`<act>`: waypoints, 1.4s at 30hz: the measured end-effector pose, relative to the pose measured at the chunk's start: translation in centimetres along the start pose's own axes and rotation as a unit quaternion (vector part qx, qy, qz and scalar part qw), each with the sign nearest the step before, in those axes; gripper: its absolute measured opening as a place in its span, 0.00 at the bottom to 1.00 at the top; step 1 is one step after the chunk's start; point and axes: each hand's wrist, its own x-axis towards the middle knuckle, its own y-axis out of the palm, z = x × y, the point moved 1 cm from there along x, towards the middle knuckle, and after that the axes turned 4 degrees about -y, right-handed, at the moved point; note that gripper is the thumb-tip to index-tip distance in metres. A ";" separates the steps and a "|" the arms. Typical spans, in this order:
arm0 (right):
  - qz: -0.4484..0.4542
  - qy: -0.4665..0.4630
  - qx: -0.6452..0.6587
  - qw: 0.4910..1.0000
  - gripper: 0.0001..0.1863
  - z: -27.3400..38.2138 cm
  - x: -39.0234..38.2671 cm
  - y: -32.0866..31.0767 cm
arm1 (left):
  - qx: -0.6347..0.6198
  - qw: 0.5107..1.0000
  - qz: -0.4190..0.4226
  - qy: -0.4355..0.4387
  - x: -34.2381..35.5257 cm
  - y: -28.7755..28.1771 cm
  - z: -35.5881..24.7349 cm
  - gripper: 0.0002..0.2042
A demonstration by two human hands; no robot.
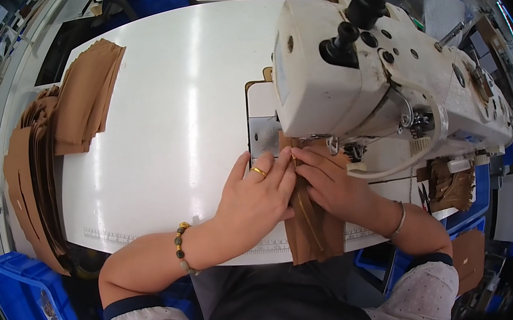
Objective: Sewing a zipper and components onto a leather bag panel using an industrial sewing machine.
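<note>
A brown fabric piece [299, 238] with a gold-toothed zipper [302, 202] down its length lies at the table's front edge, its far end below the head of a white sewing machine [324, 80]. My left hand [254, 192] is on the left side of the zipper, fingertips pressed to the fabric near the needle area and index finger spread a little outward. From the other side, my right hand [331, 182] holds the same piece, its fingers bent and meeting the left fingertips at the zipper. The machine's head hides part of the right fingers and the needle.
A stack of brown fabric pieces [36, 182] hangs over the table's left edge, beside a smaller pile [89, 94]. Blue bins [36, 305] stand at lower left and right. More brown pieces [455, 189] lie right of the machine. A printed ruler [130, 230] runs along the front edge.
</note>
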 end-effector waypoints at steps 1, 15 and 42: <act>0.012 -0.009 -0.007 1.000 0.23 -0.1 -0.1 0.1 | 0.007 1.000 0.007 -0.004 0.0 0.0 0.0 0.40; 0.085 0.014 -0.019 0.996 0.27 -0.5 -1.4 -0.8 | 0.029 0.999 -0.027 0.025 -0.1 0.0 0.1 0.38; 0.154 0.060 -0.014 0.986 0.44 0.5 -1.4 -0.8 | 0.039 0.999 -0.022 0.021 0.1 0.5 0.6 0.43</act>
